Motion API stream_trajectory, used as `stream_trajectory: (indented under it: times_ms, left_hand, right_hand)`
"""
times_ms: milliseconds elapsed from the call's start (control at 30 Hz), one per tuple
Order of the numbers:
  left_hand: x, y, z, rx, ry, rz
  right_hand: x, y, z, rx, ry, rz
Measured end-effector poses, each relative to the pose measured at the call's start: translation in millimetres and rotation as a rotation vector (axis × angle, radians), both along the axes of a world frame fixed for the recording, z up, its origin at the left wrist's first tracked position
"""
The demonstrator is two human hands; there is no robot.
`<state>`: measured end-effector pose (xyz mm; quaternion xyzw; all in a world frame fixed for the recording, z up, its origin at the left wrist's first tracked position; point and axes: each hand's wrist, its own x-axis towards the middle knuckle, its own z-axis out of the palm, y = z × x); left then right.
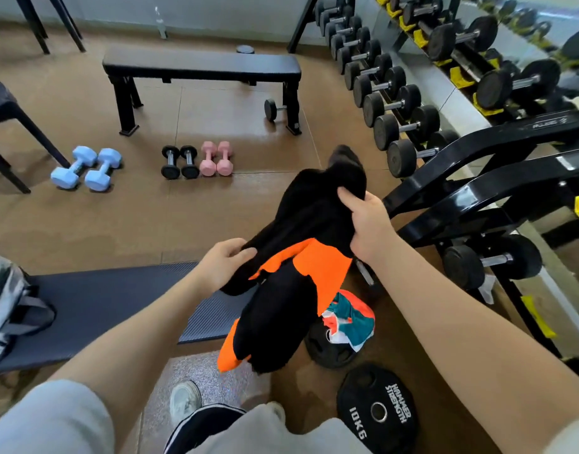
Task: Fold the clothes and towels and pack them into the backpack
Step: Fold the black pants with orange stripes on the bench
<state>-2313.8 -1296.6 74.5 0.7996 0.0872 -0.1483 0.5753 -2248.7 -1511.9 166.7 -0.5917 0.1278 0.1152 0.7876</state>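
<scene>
Both hands held a black and orange garment (291,257) up in the air above the gym floor (134,217): the right hand (363,224) gripped a bunched black fold at its upper, far end, and the left hand (225,260) pinched the cloth lower and nearer, by the orange panel. The garment's long axis ran from the right hand down toward the person's feet, its loose lower end hanging free over the near right corner of the dark exercise mat (124,303). The grey backpack (9,309) sat at the mat's left edge, well apart from the garment and nearer the left hand, so any packing would likely go leftward across the mat. A teal, orange and white cloth (353,319) lay crumpled on a black weight plate (327,352) just right of the mat, partly hidden by the hanging garment. Whether the garment was a jacket or a shirt could not be made out, and the backpack was cut off by the picture's left edge, its opening unseen
</scene>
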Motion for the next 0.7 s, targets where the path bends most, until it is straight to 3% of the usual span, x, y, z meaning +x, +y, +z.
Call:
stream_trajectory:
  times_ms: [133, 233, 333, 433, 533, 600, 700]
  left_hand:
    - [8, 3, 27, 0.086, -0.185, 0.067]
    - [20, -13, 62, 0.089, -0.223, -0.049]
    - [30, -26, 79, 0.116, -0.124, -0.197]
    - [29, -32, 88, 0.007, -0.027, -0.193]
    - [27, -31, 93, -0.347, 0.085, -0.041]
    - [27, -29, 93, -0.521, 0.152, -0.009]
    - [25, -30, 93, -0.494, 0.164, -0.044]
  right_hand:
    - [7, -31, -33, -0.316, 0.133, -0.212]
    - [-2, -34, -54, -0.629, 0.084, -0.134]
    - [-18, -17, -43, -0.865, -0.365, 0.192]
    - [-36, 7, -28, -0.887, -0.741, 0.5]
    - [-47, 16, -29, -0.861, -0.831, 0.484]
    - [-51, 18, -35, -0.948, -0.963, 0.49]
    - [-50, 22, -38, -1.09, -1.164, 0.522]
